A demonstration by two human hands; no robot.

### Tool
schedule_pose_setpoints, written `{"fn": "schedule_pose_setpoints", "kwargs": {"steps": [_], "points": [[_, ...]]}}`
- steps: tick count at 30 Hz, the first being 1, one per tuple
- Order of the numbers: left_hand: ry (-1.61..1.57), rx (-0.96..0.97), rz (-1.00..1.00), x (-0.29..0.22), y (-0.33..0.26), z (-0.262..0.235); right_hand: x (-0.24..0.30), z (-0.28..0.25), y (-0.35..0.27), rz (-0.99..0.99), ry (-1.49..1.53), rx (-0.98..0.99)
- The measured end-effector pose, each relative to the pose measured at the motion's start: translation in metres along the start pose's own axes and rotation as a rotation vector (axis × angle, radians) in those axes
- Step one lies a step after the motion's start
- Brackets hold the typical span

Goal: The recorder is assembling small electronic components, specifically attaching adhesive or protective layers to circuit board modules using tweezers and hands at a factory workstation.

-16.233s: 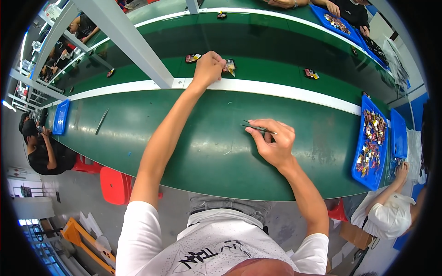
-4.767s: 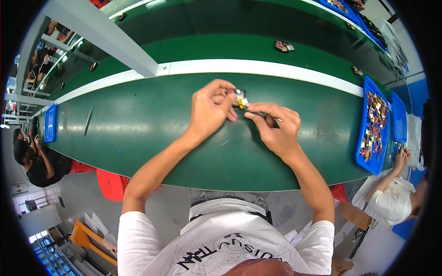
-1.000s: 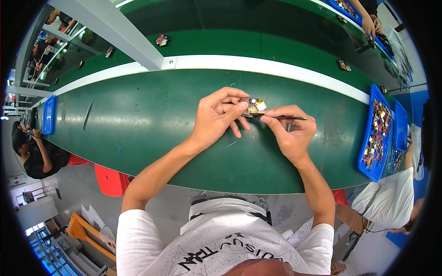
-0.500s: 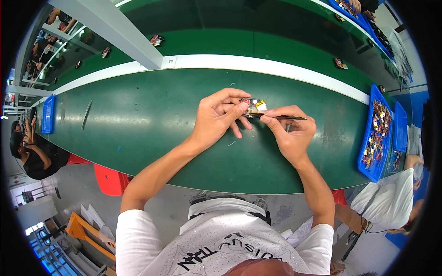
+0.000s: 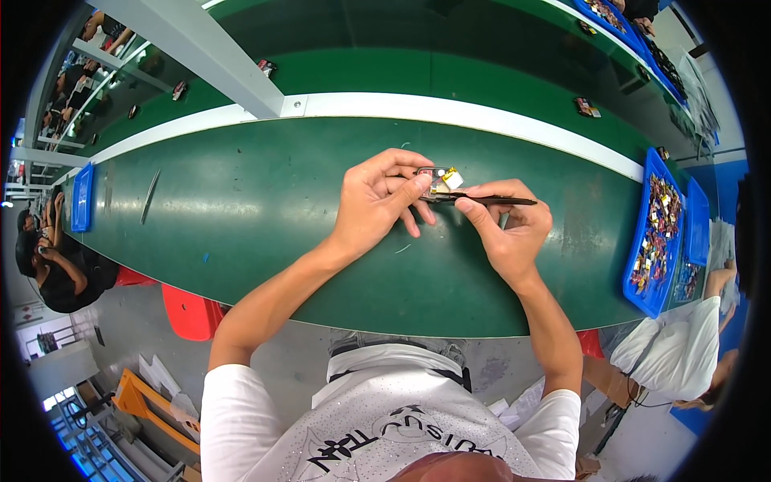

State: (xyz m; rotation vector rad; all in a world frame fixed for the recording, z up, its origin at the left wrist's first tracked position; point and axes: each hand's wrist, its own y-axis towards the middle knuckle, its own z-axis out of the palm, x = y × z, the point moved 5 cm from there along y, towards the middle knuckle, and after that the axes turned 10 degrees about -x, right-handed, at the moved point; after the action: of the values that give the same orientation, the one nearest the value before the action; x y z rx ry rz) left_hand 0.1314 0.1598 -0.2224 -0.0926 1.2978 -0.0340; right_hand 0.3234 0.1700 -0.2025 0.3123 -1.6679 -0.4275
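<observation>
Above the middle of the green bench, my left hand (image 5: 371, 205) holds a small dark-framed electronic device (image 5: 430, 173) between thumb and fingers. In the device show reddish parts, and at its right side a small white block with yellow tape (image 5: 453, 178), apparently a battery pack. My right hand (image 5: 510, 233) is closed in a pinch round dark tweezers (image 5: 506, 200). Their tips reach left to the near edge of the device, touching or almost touching it. Fingers hide part of the device, and the fine detail at the tips is too small to tell.
The bench (image 5: 265, 217) carries a slim metal tool (image 5: 150, 196) at left. A blue tray of small parts (image 5: 658, 233) stands at right, a blue bin (image 5: 82, 199) far left. Beyond the white rail (image 5: 458, 111), devices (image 5: 587, 107) lie on a green belt. A post (image 5: 193, 48) rises there; people sit nearby.
The white block with yellow tape has tilted and shifted slightly at the device. The tweezers have moved only a little. Devices on the belt beyond the rail have slid left.
</observation>
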Motion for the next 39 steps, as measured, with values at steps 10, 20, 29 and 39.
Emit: {"fn": "schedule_pose_setpoints", "kwargs": {"steps": [10,20,29,39], "points": [[0.014,-0.014,0.014,0.001,0.001,-0.002,0.007,0.003,-0.001,-0.125,-0.083,0.048],[0.057,-0.049,0.014,0.001,-0.003,0.002,0.016,0.006,0.0,-0.191,-0.075,0.078],[0.148,-0.146,0.032,0.01,-0.006,0.005,0.019,0.011,-0.002,-0.292,-0.125,0.097],[0.135,-0.147,0.055,0.01,-0.006,0.009,0.018,0.009,-0.002,-0.344,-0.115,0.107]]}}
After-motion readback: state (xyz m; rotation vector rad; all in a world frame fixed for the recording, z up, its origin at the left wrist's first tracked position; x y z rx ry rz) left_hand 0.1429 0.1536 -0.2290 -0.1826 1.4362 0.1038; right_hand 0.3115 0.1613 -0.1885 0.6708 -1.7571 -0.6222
